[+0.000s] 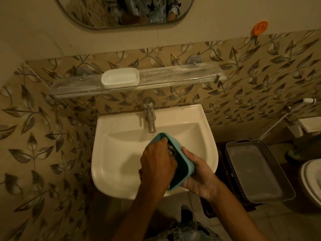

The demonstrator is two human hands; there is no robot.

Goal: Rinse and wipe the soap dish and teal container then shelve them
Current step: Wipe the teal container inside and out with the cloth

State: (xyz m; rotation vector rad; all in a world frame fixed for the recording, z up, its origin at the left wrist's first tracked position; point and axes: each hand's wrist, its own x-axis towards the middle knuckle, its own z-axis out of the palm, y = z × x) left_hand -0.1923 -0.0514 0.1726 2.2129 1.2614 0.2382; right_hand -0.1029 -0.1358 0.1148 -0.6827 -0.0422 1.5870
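The wall (43, 136) is covered with leaf tiles, and a mirror (97, 13) is hung at the top of the frame. A white sink (175, 113) is fixed in the middle, below a glass shelf (173, 74).

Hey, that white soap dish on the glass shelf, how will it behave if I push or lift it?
The soap dish looks like thin, empty plastic, so probably light and stiff. On the smooth glass shelf it would likely slide rather than tip, being low and wide. The front rail may stop it.
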